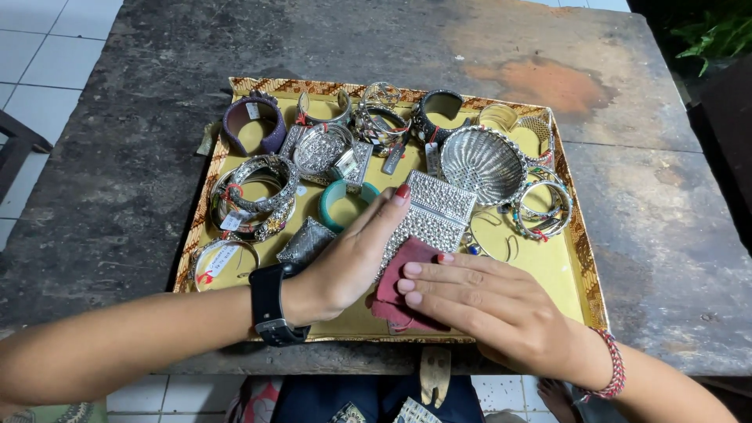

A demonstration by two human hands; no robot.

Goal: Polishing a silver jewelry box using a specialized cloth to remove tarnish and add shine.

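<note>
My left hand (354, 258) grips the left edge of a flat silver filigree box (435, 213) lying in a yellow tray (560, 270). A black smartwatch (270, 304) is on that wrist. My right hand (482, 301) lies flat, fingers pressing a dark red cloth (398, 291) against the near end of the silver box. A red braided bracelet (611, 368) circles my right wrist.
The tray with a batik-patterned rim (313, 87) sits on a dark stone table (141, 180). It holds several silver bangles (254, 196), a purple cuff (252, 124), a teal bangle (338, 205), a black cuff (440, 110) and a round silver basket (483, 164). Green plant leaves (717, 35) show at far right.
</note>
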